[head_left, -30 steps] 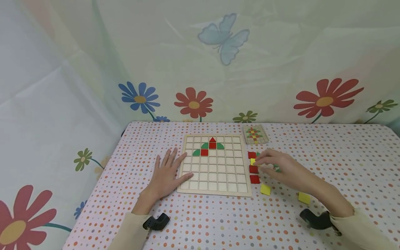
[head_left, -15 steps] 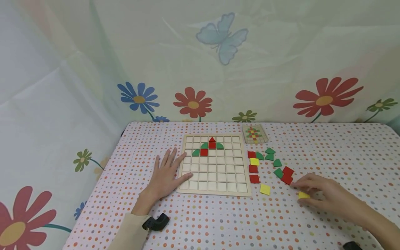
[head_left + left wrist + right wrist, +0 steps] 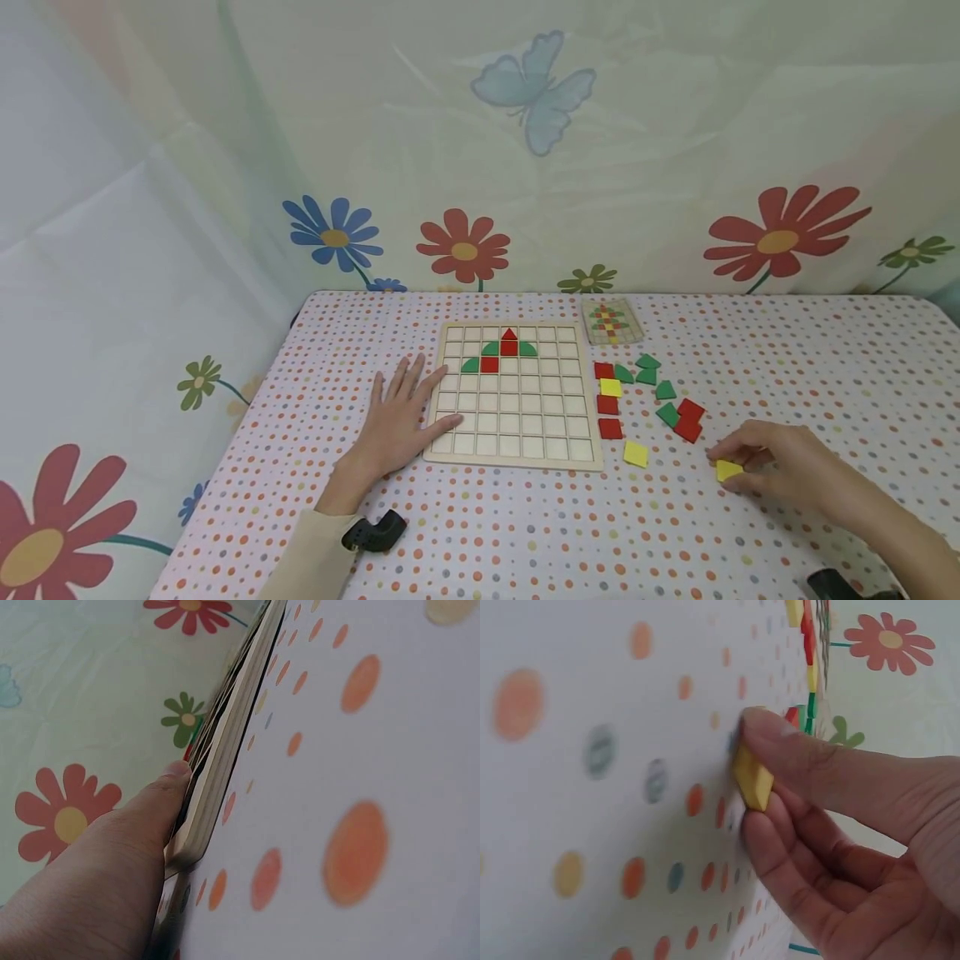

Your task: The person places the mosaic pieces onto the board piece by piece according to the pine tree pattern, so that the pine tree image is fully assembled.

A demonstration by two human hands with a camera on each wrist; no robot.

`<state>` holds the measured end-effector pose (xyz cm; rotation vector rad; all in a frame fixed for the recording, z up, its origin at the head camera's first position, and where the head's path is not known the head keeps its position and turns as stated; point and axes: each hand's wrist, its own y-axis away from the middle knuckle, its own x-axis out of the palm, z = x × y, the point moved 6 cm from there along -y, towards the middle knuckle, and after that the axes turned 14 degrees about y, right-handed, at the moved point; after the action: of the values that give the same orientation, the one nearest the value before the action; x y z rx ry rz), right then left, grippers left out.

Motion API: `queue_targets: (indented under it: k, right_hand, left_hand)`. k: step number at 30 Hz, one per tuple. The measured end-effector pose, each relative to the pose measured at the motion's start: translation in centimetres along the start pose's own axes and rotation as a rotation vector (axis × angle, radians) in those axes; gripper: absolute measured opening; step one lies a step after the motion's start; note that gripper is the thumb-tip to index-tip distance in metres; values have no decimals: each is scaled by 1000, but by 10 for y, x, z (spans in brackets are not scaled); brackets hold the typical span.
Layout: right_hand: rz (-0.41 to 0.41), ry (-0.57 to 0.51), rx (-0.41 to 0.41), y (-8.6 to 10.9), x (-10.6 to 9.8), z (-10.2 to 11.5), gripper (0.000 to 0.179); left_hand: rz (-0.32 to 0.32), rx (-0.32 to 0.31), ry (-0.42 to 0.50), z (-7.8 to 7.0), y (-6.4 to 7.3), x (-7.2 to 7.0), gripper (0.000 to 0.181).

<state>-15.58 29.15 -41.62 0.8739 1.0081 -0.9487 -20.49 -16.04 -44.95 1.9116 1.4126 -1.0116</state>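
My right hand [image 3: 780,467] pinches a yellow square tile [image 3: 728,471] at the table's right side. In the right wrist view the thumb and fingers meet the edges of that yellow tile [image 3: 754,777], which is at the tabletop. My left hand [image 3: 396,421] lies flat with fingers spread at the left edge of a wooden grid board [image 3: 510,425], its thumb over the rim; the left wrist view shows the thumb on the board's edge [image 3: 217,772]. Towards the board's top sit a red triangle [image 3: 509,334], red squares [image 3: 490,364] and green quarter-round tiles [image 3: 527,349].
Right of the board lie loose red squares [image 3: 611,428], yellow squares [image 3: 635,454] and several green tiles [image 3: 666,390]. Two red tiles [image 3: 688,421] touch or overlap near my right hand. A pattern card [image 3: 612,322] lies behind them. A flowered cloth [image 3: 645,167] hangs behind the table.
My right hand has moved from the loose tiles beside the board to the right and nearer, and its fingers have closed on the yellow tile. My left hand has stayed put.
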Motion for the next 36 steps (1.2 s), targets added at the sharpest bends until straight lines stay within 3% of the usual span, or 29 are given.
queue_targets:
  k: [4, 11, 19, 25, 36]
  right_hand:
    - [38, -21, 19, -5, -2, -1, 32]
    - [-33, -37, 49, 1, -1, -8, 33]
    - [-63, -47, -21, -7, -6, 3, 25]
    - [-48, -112, -80, -33, -15, 37, 21]
    - [-101, -153, -303, -114, -32, 125, 22]
  left_hand:
    - [1, -3, 7, 0, 0, -1, 85]
    - [4, -3, 4, 0, 0, 0, 84]
    - [-5, -3, -7, 2, 0, 0, 84]
    - [6, -15, -4, 2, 1, 2, 85]
    - [-8, 0, -8, 2, 0, 1, 84]
